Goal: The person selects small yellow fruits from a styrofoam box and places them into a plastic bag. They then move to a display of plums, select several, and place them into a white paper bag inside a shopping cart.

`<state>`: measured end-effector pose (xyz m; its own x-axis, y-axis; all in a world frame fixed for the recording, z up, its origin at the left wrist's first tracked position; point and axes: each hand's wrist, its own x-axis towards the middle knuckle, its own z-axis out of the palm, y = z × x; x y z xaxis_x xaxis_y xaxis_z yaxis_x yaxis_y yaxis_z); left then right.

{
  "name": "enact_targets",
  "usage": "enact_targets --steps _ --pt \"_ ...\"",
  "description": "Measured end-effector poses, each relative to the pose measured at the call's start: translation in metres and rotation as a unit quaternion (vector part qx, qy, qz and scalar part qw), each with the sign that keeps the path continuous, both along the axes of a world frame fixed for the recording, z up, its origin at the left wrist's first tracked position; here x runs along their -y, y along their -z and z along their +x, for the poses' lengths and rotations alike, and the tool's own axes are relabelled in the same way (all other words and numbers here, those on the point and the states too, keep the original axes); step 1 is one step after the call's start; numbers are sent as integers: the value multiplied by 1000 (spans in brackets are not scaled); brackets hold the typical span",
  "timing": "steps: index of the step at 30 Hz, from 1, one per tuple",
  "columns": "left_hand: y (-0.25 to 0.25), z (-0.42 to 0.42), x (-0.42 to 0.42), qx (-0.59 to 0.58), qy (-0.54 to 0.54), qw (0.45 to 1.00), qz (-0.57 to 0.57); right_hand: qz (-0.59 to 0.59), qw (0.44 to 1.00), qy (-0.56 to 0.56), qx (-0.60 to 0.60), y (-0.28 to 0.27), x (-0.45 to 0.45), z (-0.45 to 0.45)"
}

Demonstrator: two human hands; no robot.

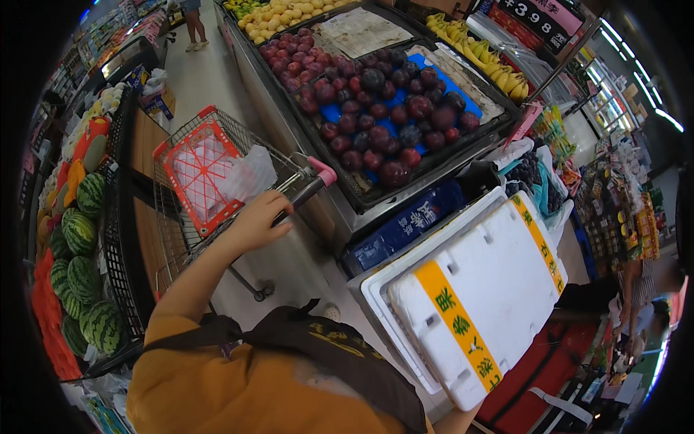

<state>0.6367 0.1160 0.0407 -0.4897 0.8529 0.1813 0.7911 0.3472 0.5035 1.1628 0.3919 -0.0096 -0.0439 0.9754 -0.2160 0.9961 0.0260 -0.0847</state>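
My left hand (pixel 265 219) is closed around the handle bar of a metal shopping cart (pixel 190 260) with red trim and a pink corner. Plastic bags (pixel 246 176) lie in the cart, over its red grid panel. At the lower right my right hand (pixel 467 415) is at the near corner of a white foam box lid (pixel 471 298) with yellow tape; its fingers are mostly hidden under the foam. The lid lies tilted over a white foam box (pixel 374 282). Beyond them, dark plums (pixel 379 135) lie in a black-edged display bin.
Watermelons (pixel 81 233) line a stand at the left. A dark blue box (pixel 401 222) stands below the fruit display. Bags of dark grapes (pixel 534 173) stand behind the foam box. A person (pixel 192 21) stands up the aisle; other people are at the right edge.
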Motion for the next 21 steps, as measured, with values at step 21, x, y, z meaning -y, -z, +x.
enact_targets --steps 21 --pt "22 -27 149 226 10 959 -173 154 757 -529 -352 -112 156 -376"
